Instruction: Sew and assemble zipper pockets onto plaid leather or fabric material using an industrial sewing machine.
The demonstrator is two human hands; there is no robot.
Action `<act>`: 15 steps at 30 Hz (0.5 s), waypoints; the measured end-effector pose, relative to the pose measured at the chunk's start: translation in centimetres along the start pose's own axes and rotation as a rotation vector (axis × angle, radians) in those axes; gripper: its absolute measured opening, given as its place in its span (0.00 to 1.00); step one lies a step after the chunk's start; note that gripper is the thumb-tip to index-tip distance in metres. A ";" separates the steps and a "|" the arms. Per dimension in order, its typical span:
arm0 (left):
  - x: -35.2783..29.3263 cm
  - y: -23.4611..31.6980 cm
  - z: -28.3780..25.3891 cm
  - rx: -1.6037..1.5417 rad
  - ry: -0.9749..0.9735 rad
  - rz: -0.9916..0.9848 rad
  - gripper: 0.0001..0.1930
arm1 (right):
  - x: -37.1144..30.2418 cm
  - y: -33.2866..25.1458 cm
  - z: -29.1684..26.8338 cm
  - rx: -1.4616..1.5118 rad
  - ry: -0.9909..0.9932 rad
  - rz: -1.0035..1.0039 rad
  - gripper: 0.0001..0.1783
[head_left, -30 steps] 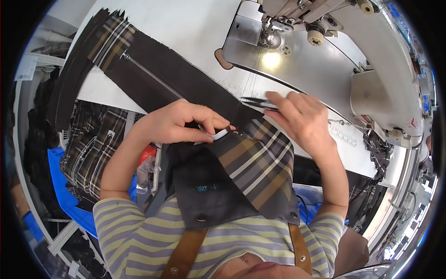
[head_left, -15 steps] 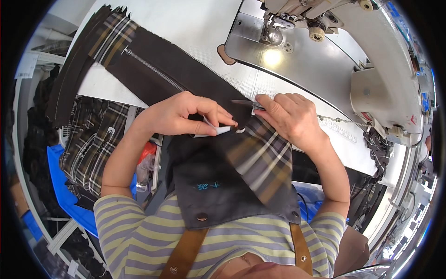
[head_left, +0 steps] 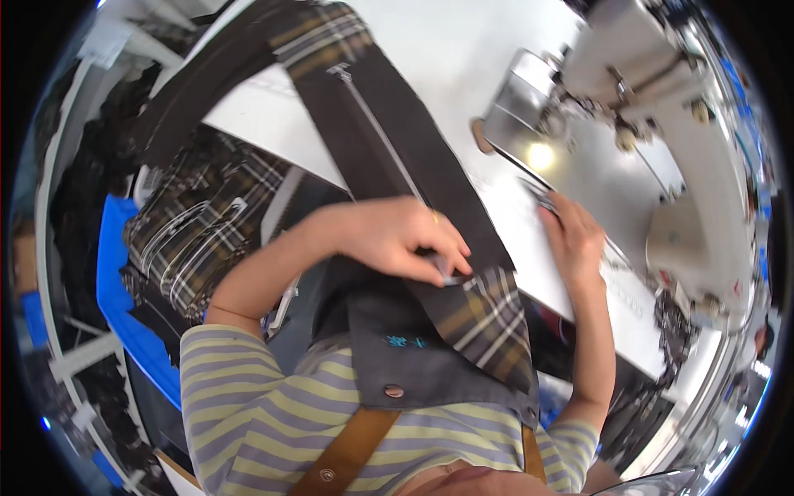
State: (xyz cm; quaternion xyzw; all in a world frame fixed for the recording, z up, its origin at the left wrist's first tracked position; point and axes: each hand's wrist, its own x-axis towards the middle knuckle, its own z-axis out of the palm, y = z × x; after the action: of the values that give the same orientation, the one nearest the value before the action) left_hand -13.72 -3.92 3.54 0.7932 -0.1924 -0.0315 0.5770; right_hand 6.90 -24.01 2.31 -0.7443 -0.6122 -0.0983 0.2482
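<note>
A long dark fabric strip (head_left: pixel 397 107) with a zipper (head_left: pixel 376 124) and plaid ends lies across the table and hangs over its near edge toward my lap. My left hand (head_left: pixel 397 238) is closed in a pinch at the strip's near plaid end (head_left: pixel 488 318). A small whitish slip (head_left: pixel 442 266) shows between its thumb and fingers. My right hand (head_left: pixel 577 241) is off the fabric, over the table to the right. Its fingers are wrapped round small metal thread snips (head_left: pixel 539 195), whose blades point up and left; motion blurs them.
A sewing machine (head_left: pixel 637 107) with a metal bed plate stands at the right on the white table (head_left: pixel 471 50). More dark strips (head_left: pixel 207 91) lie at the far left. Below the table's left edge, a blue crate (head_left: pixel 116 281) holds plaid pieces (head_left: pixel 207 223).
My right hand has moved away from the fabric to the right with the snips. My left hand still pinches the slip at the plaid end. The whole view has turned and shifted.
</note>
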 end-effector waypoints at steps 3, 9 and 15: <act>-2.5 1.3 3.2 -0.040 0.378 0.229 0.05 | -0.4 -0.1 -1.8 -0.216 -0.052 0.118 0.20; -8.5 -2.3 5.4 -0.511 0.752 -0.483 0.16 | -0.7 -5.1 -0.4 0.071 -0.237 0.041 0.38; -5.8 0.2 1.5 -0.899 1.080 -0.174 0.20 | -1.8 -9.8 3.4 -0.117 -0.307 -0.129 0.33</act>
State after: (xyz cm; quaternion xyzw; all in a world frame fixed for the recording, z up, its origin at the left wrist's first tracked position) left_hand -19.49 -3.32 2.25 0.3952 0.2167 0.2440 0.8587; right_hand -3.49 -22.66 1.07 -0.7229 -0.6826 -0.0346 0.1014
